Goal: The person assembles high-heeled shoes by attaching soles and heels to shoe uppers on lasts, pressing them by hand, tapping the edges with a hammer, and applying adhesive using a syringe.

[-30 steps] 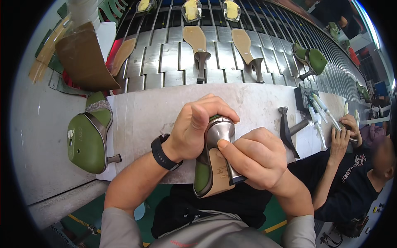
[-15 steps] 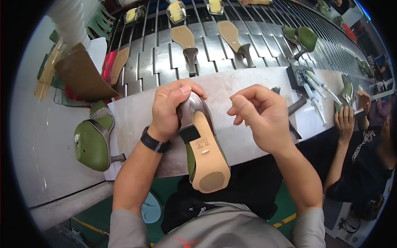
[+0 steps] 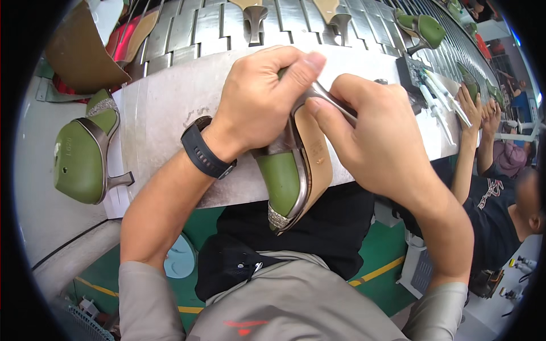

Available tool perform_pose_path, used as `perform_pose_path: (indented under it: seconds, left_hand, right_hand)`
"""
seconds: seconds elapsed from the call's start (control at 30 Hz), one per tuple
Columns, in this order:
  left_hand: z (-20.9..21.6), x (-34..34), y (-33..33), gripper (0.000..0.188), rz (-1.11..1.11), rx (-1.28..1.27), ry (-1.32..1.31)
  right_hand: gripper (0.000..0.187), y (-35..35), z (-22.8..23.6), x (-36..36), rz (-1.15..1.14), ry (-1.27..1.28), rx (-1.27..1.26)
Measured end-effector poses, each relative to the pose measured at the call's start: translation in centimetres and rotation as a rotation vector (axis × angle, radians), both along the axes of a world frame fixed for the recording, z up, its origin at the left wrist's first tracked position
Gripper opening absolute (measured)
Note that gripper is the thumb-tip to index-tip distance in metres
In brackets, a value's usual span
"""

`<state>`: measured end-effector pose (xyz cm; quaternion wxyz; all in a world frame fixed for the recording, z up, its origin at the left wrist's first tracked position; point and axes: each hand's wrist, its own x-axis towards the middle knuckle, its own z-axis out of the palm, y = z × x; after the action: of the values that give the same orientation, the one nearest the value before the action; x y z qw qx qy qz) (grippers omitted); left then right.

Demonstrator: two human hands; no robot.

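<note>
A high-heeled shoe (image 3: 315,150) on a green last (image 3: 278,182) is held in front of me, its tan sole tilted to the right. It has metallic grey-brown parts and a glittery band at its lower end. My left hand (image 3: 259,102) is closed around its upper end, thumb on top. From the right, my right hand (image 3: 375,136) grips the metallic heel part (image 3: 335,102) between thumb and curled fingers. Both hands hide much of that end. Another heeled shoe (image 3: 79,162) on a green last rests on the table to the left.
The pale worktable (image 3: 165,108) borders a slatted metal conveyor (image 3: 210,34) carrying heeled soles (image 3: 256,17) and a green-lasted shoe (image 3: 424,31). Syringes (image 3: 435,96) stand in a black holder (image 3: 409,77). A brown curved panel (image 3: 85,51) is at upper left; a co-worker's arm (image 3: 463,142) reaches in at right.
My right hand has moved from beside the shoe onto its heel. The shoe has turned, showing more of the green last's side. The view has shifted, with the conveyor now higher in it.
</note>
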<state>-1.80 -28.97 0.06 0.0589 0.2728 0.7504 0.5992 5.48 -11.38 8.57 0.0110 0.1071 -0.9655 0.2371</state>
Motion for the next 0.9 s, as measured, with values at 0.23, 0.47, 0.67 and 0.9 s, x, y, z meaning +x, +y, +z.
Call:
perform_pose_path:
  seconds: [0.23, 0.47, 0.67, 0.9]
  left_hand:
    - [0.0, -0.5, 0.6, 0.034, 0.008, -0.011, 0.005]
    - [-0.1, -0.3, 0.1, 0.032, 0.0, 0.079, -0.05]
    - [0.1, -0.2, -0.1, 0.035, 0.003, 0.069, -0.068]
    - [0.0, -0.3, 0.0, 0.036, 0.029, 0.013, -0.015]
  right_hand:
    - [0.031, 0.5, -1.7, -0.5, -0.033, 0.098, -0.078]
    - [0.032, 1.9, -3.3, 1.4, -0.003, -0.093, -0.332]
    - [0.033, 1.0, -6.8, 0.0, -0.034, -0.398, -0.802]
    - [0.028, -0.6, -8.0, 1.8, -0.13, -0.203, -0.916]
